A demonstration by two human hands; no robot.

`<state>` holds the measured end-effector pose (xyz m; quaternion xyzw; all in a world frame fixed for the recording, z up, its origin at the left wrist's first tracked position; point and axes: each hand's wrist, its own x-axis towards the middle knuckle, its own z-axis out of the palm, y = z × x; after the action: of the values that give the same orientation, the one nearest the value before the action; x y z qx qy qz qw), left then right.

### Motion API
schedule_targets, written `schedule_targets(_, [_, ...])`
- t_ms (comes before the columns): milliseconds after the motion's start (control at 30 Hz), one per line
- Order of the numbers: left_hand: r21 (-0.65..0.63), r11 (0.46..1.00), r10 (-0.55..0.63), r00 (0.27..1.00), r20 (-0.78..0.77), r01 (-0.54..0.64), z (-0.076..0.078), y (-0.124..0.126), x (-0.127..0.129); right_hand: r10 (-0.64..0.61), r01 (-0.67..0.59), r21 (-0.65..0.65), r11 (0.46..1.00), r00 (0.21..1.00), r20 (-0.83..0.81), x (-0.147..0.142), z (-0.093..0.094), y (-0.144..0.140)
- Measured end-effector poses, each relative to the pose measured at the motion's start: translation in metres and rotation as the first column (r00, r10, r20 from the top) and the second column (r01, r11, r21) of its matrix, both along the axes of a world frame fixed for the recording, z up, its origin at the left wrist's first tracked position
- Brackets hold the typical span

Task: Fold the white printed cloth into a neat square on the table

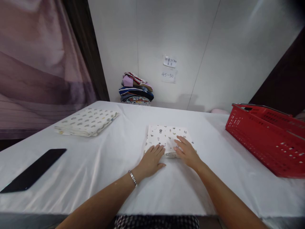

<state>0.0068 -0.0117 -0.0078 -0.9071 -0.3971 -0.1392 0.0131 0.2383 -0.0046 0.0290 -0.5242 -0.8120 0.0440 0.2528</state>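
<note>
Both hands lie flat, fingers spread, on the cloth's (166,138) near edge. Left hand (152,159) covers its left corner, right hand (187,152) its middle.

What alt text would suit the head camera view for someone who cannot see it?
Both hands, left hand and right hand, press flat on a folded patterned cloth on a white-covered table. A red basket sits right, a black phone left.

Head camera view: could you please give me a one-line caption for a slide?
Both hands, left hand and right hand, rest flat on a folded patterned cloth on a white-covered table.
</note>
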Motion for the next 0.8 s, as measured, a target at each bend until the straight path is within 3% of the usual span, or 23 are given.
schedule_targets(167, [-0.041, 0.998, 0.051, 0.995, 0.089, -0.047, 0.013, -0.004, -0.009, 0.149, -0.122, -0.114, 0.986, 0.952, 0.266, -0.025, -0.026, -0.002])
schedule_targets(267, [-0.101, 0.984, 0.161, 0.976, 0.144, -0.147, 0.032, 0.005, -0.007, 0.143, -0.128, -0.069, 0.989, 0.943, 0.301, -0.025, -0.042, -0.007])
schedule_targets(367, [-0.016, 0.986, 0.164, 0.966, 0.198, -0.164, 0.043, 0.028, 0.002, 0.135, -0.125, -0.054, 0.991, 0.947, 0.293, -0.023, -0.046, -0.009])
schedule_targets(433, [-0.008, 0.971, 0.236, 0.958, 0.165, -0.238, 0.04, 0.043, 0.004, 0.143, -0.124, -0.085, 0.989, 0.948, 0.285, -0.023, -0.043, -0.011])
schedule_targets(500, [-0.082, 0.942, 0.332, 0.939, 0.095, -0.325, 0.029, 0.055, 0.002, 0.168, -0.127, -0.166, 0.978, 0.949, 0.267, -0.022, -0.036, -0.012])
schedule_targets(633, [-0.177, 0.914, 0.379, 0.924, 0.051, -0.365, 0.009, 0.062, -0.006, 0.244, -0.164, -0.397, 0.903, 0.957, 0.159, -0.015, -0.008, 0.001])
schedule_targets(700, [-0.176, 0.915, 0.376, 0.926, 0.048, -0.362, 0.006, 0.061, -0.008, 0.179, -0.108, -0.406, 0.908, 0.974, 0.142, -0.006, 0.005, 0.019])
schedule_targets(800, [-0.2, 0.913, 0.372, 0.927, 0.045, -0.357, 0.009, 0.059, -0.008, -0.086, 0.151, -0.303, 0.941, 0.972, 0.217, 0.011, 0.007, 0.049])
